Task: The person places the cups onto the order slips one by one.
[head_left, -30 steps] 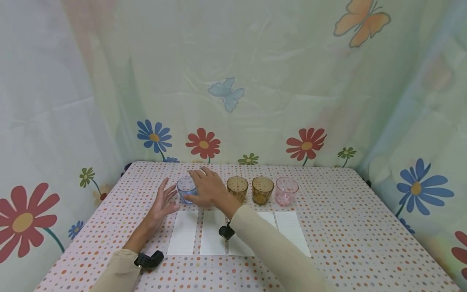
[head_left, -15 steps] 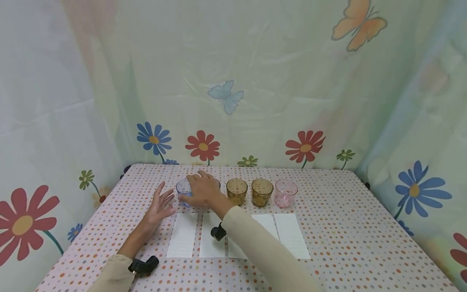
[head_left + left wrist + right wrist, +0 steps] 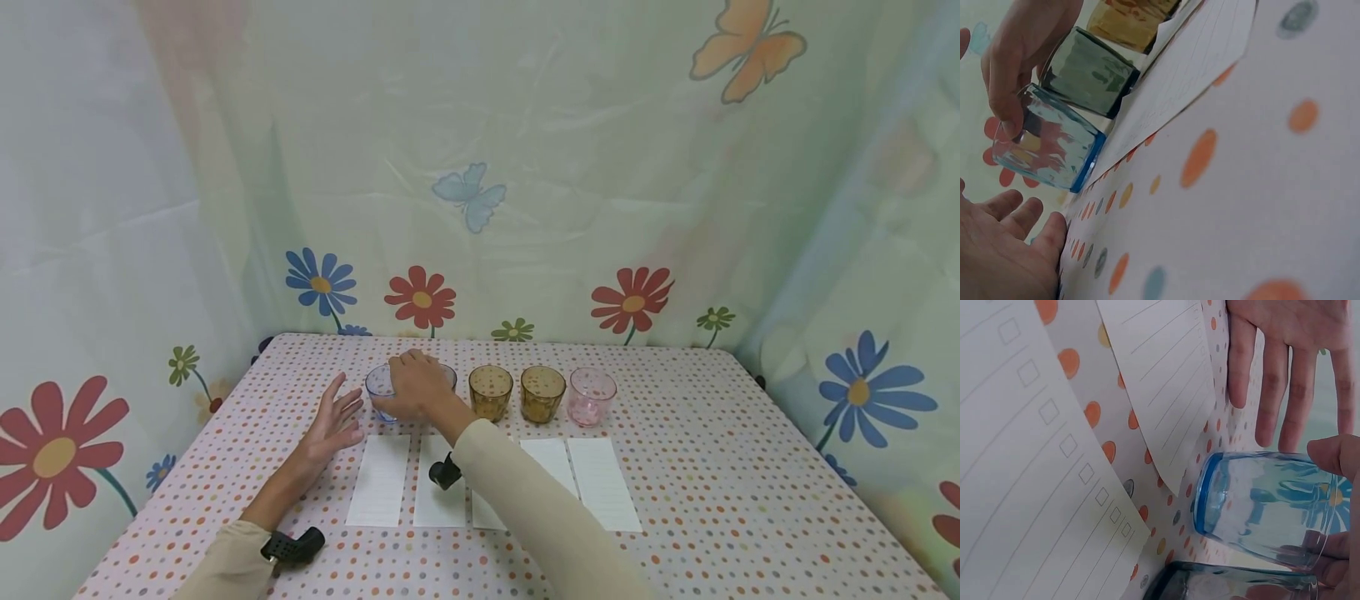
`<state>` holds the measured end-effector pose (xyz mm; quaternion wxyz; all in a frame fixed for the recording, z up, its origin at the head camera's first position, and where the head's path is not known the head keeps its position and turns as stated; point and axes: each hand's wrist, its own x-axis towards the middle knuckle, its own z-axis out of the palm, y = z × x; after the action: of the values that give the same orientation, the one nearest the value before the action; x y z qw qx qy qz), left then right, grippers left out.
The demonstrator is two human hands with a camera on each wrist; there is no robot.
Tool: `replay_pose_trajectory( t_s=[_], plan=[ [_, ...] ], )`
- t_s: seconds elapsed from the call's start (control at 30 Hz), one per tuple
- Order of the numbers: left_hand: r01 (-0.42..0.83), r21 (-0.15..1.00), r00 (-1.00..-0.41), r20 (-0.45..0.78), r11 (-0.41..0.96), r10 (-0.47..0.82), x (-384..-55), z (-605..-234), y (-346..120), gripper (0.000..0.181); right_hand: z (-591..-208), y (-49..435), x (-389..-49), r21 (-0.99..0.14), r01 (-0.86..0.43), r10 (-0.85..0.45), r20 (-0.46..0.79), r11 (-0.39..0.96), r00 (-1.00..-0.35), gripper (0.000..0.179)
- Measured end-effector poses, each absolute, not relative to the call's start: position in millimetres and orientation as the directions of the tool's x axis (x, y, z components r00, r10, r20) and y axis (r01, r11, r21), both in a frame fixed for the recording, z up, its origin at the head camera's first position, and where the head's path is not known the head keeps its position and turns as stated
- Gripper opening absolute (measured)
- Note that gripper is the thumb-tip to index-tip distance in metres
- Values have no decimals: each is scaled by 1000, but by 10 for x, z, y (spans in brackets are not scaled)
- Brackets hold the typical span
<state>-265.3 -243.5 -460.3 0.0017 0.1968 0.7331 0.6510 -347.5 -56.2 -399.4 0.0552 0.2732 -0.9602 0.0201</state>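
Observation:
A clear blue glass [image 3: 381, 385] stands at the left end of a row of glasses. My right hand [image 3: 422, 387] reaches over it and pinches its rim, the thumb [image 3: 1335, 456] on one side and fingers on the other, as the right wrist view shows. A dark grey-green glass [image 3: 1090, 72] stands right beside it, mostly hidden behind my right hand in the head view. My left hand [image 3: 330, 425] is held to the left of the blue glass, fingers spread and palm facing it, holding nothing.
Two amber glasses [image 3: 491, 392] [image 3: 543, 393] and a pink glass [image 3: 592, 395] continue the row to the right. Several lined paper sheets [image 3: 378, 483] lie in front of the glasses on the dotted tablecloth [image 3: 712, 467]. A flowered curtain [image 3: 510, 250] hangs behind.
My right hand has shifted slightly left, and its fingers have drawn in at the blue glass's rim. My left hand has moved back a little from the glass. The glasses stand as before.

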Motion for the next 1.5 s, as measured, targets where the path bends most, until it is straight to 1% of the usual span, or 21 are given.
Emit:
replay_pose_trajectory(
  t_s=[0.23, 0.4, 0.7, 1.03, 1.3, 1.5],
  plan=[
    [275, 959, -923, 244, 66, 296, -2647, -4604, -2431, 96, -4010, -570, -3497, -72, -510, -501, 114, 857, -858, 80],
    [268, 961, -926, 237, 70, 292, -2642, -4590, -2430, 97, -4008, -567, -3501, -94, -511, -499, 127, 854, -857, 80],
    [293, 955, -911, 266, 41, 314, -2639, -4559, -2440, 98, -3982, -536, -3475, -85, -512, -496, 156, 855, -854, 80],
    [309, 951, -904, 288, 17, 317, -2623, -4583, -2459, 96, -4001, -503, -3448, -86, -530, -507, 198, 844, -839, 80],
    [309, 951, -896, 286, 17, 339, -2585, -4589, -2454, 97, -4004, -456, -3401, -130, -556, -521, 229, 821, -822, 77],
    [305, 952, -894, 283, 10, 346, -2558, -4585, -2456, 97, -3957, -444, -3337, -147, -594, -553, 247, 791, -796, 76]
  ],
)
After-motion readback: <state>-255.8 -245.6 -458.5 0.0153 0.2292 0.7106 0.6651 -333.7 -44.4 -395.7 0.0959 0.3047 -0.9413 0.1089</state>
